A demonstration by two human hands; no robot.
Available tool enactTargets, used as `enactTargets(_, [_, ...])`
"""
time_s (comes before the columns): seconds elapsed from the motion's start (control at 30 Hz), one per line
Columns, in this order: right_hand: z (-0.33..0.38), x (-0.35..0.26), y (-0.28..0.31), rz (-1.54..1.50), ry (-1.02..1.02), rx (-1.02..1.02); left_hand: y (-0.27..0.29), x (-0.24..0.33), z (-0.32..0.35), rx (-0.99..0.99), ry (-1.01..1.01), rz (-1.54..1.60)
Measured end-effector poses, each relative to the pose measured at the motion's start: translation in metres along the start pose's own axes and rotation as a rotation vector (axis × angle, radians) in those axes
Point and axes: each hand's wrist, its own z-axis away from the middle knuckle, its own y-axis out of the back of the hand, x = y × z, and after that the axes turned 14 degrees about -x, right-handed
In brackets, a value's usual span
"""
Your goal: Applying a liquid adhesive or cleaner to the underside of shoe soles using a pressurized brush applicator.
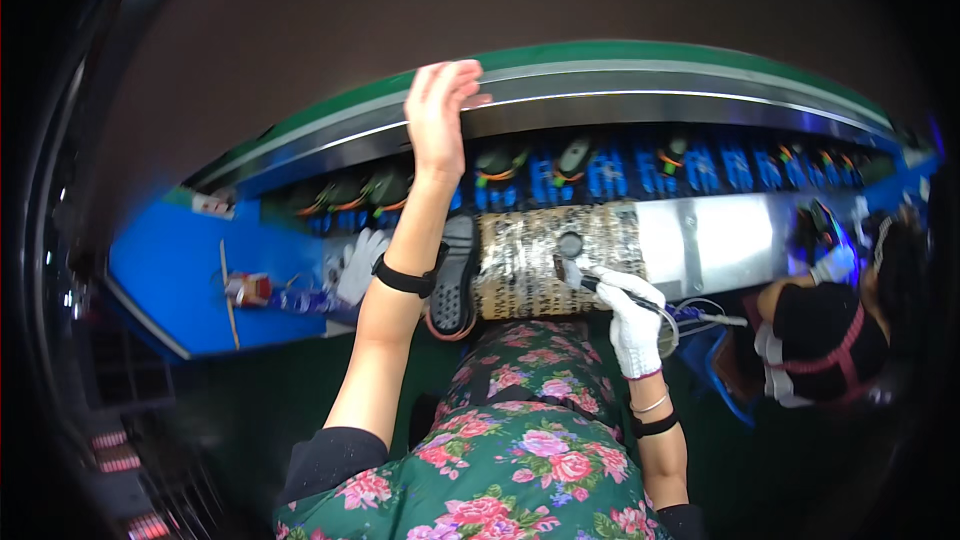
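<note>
My left hand (438, 120), bare, is raised over the metal edge of the bench, its fingers stretched out and holding nothing. In a white knit glove, my right hand (632, 320) grips a brush (585, 278) with a dark handle and a pale tip. The tip is over a board (520, 265) wrapped in printed paper and clear tape, close to a small round grey pot (570, 244). A dark shoe sole (453, 275) with a reddish rim lies along the board's left side, near my left forearm.
Behind the board, a row of dark shoe parts (500, 164) sits on blue racks (606, 175). A white glove (362, 265) and small packages (250, 290) lie on the left. Bare metal bench (715, 240) stretches right, where another person (815, 335) works. A cable (700, 312) runs beside my right hand.
</note>
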Motion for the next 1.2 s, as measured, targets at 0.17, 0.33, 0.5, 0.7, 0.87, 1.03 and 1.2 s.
enactTargets(0.17, [0.011, -0.010, 0.026, -0.077, 0.083, 0.137, -0.144, -0.090, -0.058, -0.428, -0.152, -0.586])
enactTargets(0.33, [0.035, -0.017, 0.058, -0.090, 0.176, 0.340, -0.304, -0.172, -0.119, -0.693, -0.374, -0.824])
enactTargets(0.5, [0.058, -0.034, 0.069, 0.230, 0.139, 0.440, -0.405, -0.226, -0.172, -0.760, -0.293, -1.059])
enactTargets(0.7, [0.073, -0.023, 0.089, -0.027, 0.137, 0.526, -0.435, -0.235, -0.189, -0.492, -0.245, -1.230])
enactTargets(0.87, [0.064, -0.030, 0.098, 0.157, 0.212, 0.460, -0.349, -0.204, -0.164, -0.535, -0.164, -0.579])
enactTargets(1.03, [0.060, -0.031, 0.116, 0.038, 0.225, 0.428, -0.203, -0.122, -0.092, -0.567, -0.171, -0.028])
enactTargets(1.2, [0.055, -0.061, 0.114, -0.148, 0.316, 0.396, -0.073, -0.031, -0.002, -0.159, -0.271, -0.238])
